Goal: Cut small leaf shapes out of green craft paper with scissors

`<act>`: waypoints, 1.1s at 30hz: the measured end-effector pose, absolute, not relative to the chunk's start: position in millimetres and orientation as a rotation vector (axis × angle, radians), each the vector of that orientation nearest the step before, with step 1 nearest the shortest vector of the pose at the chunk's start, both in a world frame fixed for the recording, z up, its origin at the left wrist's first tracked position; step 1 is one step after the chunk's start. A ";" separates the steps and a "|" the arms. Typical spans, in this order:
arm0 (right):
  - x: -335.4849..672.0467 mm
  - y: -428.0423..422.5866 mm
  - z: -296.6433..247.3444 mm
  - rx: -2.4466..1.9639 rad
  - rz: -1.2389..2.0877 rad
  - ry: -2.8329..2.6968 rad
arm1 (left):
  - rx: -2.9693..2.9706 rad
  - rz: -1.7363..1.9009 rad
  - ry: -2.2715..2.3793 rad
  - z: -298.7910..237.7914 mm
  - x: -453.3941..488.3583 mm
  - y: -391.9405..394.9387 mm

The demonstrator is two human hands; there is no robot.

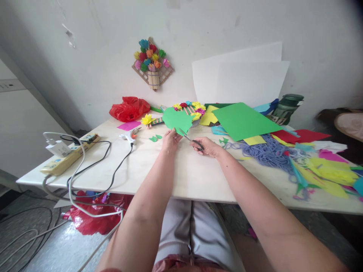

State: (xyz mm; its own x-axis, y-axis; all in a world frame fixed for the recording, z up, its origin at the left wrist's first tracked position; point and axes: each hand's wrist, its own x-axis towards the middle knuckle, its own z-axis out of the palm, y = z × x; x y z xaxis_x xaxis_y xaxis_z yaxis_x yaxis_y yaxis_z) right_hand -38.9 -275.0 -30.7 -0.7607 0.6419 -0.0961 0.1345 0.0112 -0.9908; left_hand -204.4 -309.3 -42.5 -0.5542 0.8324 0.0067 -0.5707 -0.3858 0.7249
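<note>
My left hand (171, 139) pinches the lower edge of a green sheet of paper (176, 118), which has a curved outline and stands tilted up. In my right hand (208, 146) is a pair of scissors (197, 145) with dark handles. Their blades point up and left, at the paper's lower right edge. Small green paper cutouts (155, 138) lie left of my left hand, and another green scrap (224, 141) is on the table right of my right hand. Behind the green paper, a woven piece with paper flowers (195, 107) is partly hidden.
A glue gun (129, 136) and a power strip (70, 155) with cords lie on the left. A red plastic bag (129, 108) sits at the back. On the right are a large green sheet (246, 120), blue-grey yarn (268, 151), coloured paper scraps and a dark bottle (287, 108).
</note>
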 end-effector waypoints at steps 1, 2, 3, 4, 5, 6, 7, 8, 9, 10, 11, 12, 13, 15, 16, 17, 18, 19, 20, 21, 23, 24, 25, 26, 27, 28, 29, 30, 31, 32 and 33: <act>-38.6 -275.5 -29.9 -0.802 1.799 -1.917 | 0.471 2.021 0.861 -42.5 -204.7 -309.2; -38.4 -275.8 -29.2 -0.803 1.801 -1.922 | 0.471 2.022 0.858 -42.8 -205.0 -309.0; -38.1 -275.9 -28.8 -0.799 1.805 -1.925 | 0.475 2.022 0.853 -43.2 -205.4 -308.7; -37.8 -275.9 -28.5 -0.792 1.809 -1.928 | 0.480 2.022 0.847 -43.7 -205.8 -308.3; -37.5 -275.9 -28.3 -0.783 1.815 -1.929 | 0.486 2.020 0.842 -44.3 -206.3 -307.9; -37.3 -275.9 -28.2 -0.778 1.821 -1.931 | 0.490 2.020 0.839 -44.8 -206.6 -307.5; -37.0 -275.9 -28.1 -0.778 1.826 -1.933 | 0.490 2.018 0.837 -45.1 -206.9 -307.3; -36.8 -275.9 -28.1 -0.778 1.833 -1.933 | 0.488 2.015 0.836 -45.2 -207.0 -307.2; -36.6 -275.9 -28.2 -0.777 1.839 -1.933 | 0.483 2.013 0.834 -45.0 -207.0 -307.3; -36.4 -275.8 -28.4 -0.778 1.844 -1.934 | 0.477 2.013 0.831 -44.6 -206.8 -307.5; -36.2 -275.6 -28.6 -0.777 1.849 -1.936 | 0.469 2.013 0.829 -44.0 -206.5 -307.8; -36.0 -275.3 -28.9 -0.774 1.851 -1.938 | 0.463 2.014 0.827 -43.2 -206.1 -308.2; -35.9 -275.1 -29.1 -0.767 1.852 -1.941 | 0.456 2.014 0.828 -42.5 -205.7 -308.5; -35.6 -274.8 -29.3 -0.754 1.848 -1.953 | 0.442 2.013 0.833 -41.5 -205.2 -308.9; -35.4 -274.8 -29.2 -0.750 1.842 -1.961 | 0.438 2.012 0.834 -41.4 -205.3 -308.9; -35.3 -274.9 -29.0 -0.749 1.835 -1.969 | 0.436 2.012 0.834 -41.5 -205.6 -308.6; -35.2 -275.0 -28.8 -0.752 1.828 -1.979 | 0.438 2.013 0.833 -41.9 -206.1 -308.3; -35.1 -275.0 -28.7 -0.758 1.822 -1.987 | 0.442 2.014 0.831 -42.5 -206.7 -307.9; -35.0 -274.9 -28.7 -0.765 1.816 -1.994 | 0.447 2.016 0.828 -43.2 -207.5 -307.4; -34.9 -274.6 -29.0 -0.771 1.814 -2.000 | 0.450 2.020 0.826 -43.8 -208.3 -307.0; -34.5 -273.6 -29.9 -0.770 1.807 -2.019 | 0.447 2.026 0.825 -44.7 -209.8 -306.3; -34.2 -273.0 -30.4 -0.767 1.801 -2.032 | 0.441 2.026 0.827 -44.9 -210.5 -306.2; -33.9 -272.6 -30.7 -0.762 1.794 -2.046 | 0.432 2.025 0.830 -44.9 -211.1 -306.1; -33.6 -272.3 -30.8 -0.759 1.788 -2.060 | 0.422 2.023 0.831 -44.9 -211.5 -306.1; -33.3 -272.2 -30.6 -0.758 1.781 -2.071 | 0.415 2.020 0.830 -44.8 -211.9 -306.1; -32.9 -272.3 -30.2 -0.759 1.778 -2.079 | 0.409 2.018 0.826 -44.6 -212.2 -306.1; -32.5 -272.5 -29.7 -0.759 1.777 -2.082 | 0.405 2.019 0.819 -44.4 -212.5 -306.1; -32.1 -272.7 -29.3 -0.757 1.775 -2.084 | 0.403 2.020 0.810 -44.1 -212.6 -306.1; -31.6 -272.7 -28.9 -0.752 1.774 -2.085 | 0.400 2.022 0.802 -43.8 -212.7 -306.1; -31.1 -272.5 -28.8 -0.743 1.773 -2.090 | 0.395 2.026 0.797 -43.5 -212.8 -306.2; -30.5 -272.1 -28.9 -0.732 1.773 -2.096 | 0.388 2.029 0.795 -43.1 -212.7 -306.2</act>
